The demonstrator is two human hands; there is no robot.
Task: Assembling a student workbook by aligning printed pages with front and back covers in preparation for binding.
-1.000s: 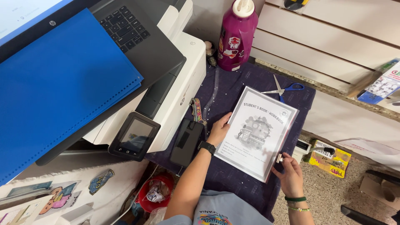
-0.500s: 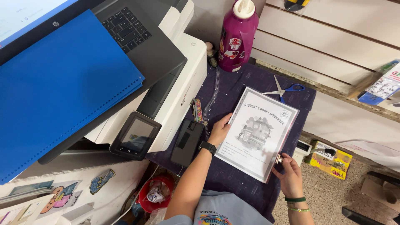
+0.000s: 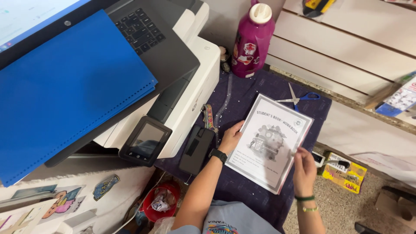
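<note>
Left hand (image 3: 231,138) fingers flat on booklet (image 3: 271,142); right hand (image 3: 304,167) fingers pinching its edge

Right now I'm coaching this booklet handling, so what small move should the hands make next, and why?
Probably press the booklet flat with the left hand while the right hand lifts the clear cover by its edge: the left already rests on the spine side, the right fingers pinch the opposite edge, and the booklet lies on the dark cloth.
</note>
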